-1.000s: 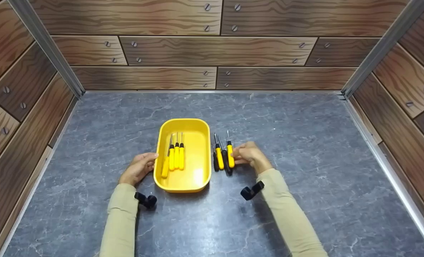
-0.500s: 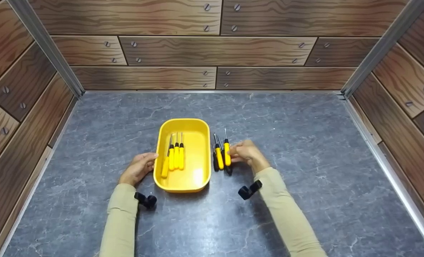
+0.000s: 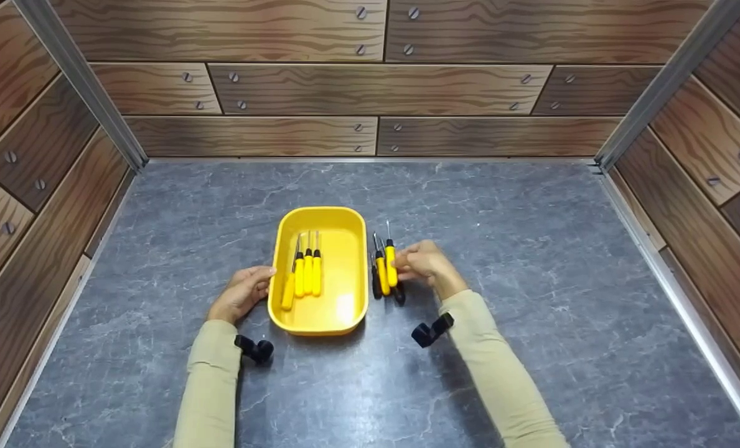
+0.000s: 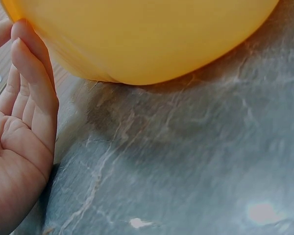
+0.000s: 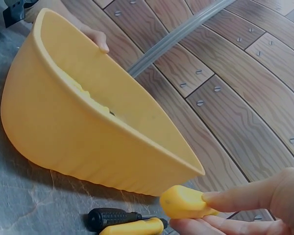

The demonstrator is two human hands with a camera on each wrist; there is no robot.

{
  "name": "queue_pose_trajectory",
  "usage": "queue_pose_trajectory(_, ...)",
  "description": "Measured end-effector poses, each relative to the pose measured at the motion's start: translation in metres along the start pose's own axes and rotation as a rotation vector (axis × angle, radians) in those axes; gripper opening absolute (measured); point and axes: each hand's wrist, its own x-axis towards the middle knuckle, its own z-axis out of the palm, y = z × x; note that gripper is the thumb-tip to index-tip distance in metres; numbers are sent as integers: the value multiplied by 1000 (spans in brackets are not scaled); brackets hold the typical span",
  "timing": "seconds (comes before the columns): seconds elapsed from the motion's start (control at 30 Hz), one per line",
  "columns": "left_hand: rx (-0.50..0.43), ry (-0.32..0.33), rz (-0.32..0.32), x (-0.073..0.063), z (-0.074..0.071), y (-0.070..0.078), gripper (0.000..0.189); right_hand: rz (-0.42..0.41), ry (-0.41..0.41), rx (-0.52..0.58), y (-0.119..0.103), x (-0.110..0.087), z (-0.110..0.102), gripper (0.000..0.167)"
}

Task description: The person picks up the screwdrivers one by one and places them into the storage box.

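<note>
My left hand (image 3: pixel 242 292) pinches the left rim of a yellow plastic bin (image 3: pixel 345 274), thumb and fingers meeting at its wall (image 4: pixel 152 44) in the left wrist view. Inside lie several yellow-handled screwdrivers (image 3: pixel 308 274), side by side with shafts pointing away. To the bin's right, my right hand (image 3: pixel 429 261) pinches a yellow-and-black screwdriver (image 3: pixel 391 264) by the handle, shaft pointing away. Its handle butt (image 5: pixel 181 201) shows close by the bin's wall in the right wrist view. Under and beside it lie another yellow screwdriver (image 3: pixel 382 280) and black-handled screwdrivers (image 3: pixel 376 285), partly hidden.
The grey marbled tabletop (image 3: pixel 506 211) carries everything. Wood-patterned panels (image 3: pixel 370 90) wall it in at the back and both sides, with metal strips (image 3: pixel 668 264) along the edges. A black wrist mount (image 3: pixel 432 330) sticks out from each sleeve.
My right hand has moved left with the screwdriver, off the table and over the other screwdrivers, toward the bin. My left hand and the bin have stayed put.
</note>
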Motion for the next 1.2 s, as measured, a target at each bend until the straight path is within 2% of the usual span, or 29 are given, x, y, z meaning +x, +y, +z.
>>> queue_pose_trajectory(0.23, -14, 10, 1, 2, 0, -1, 22, -35, -13, -13, -3, -1, 2, 35)
queue_pose_trajectory(1.2, -11, -4, -7, 0, 0, 0, 23, -53, -23, -8, -18, -4, 16, 35)
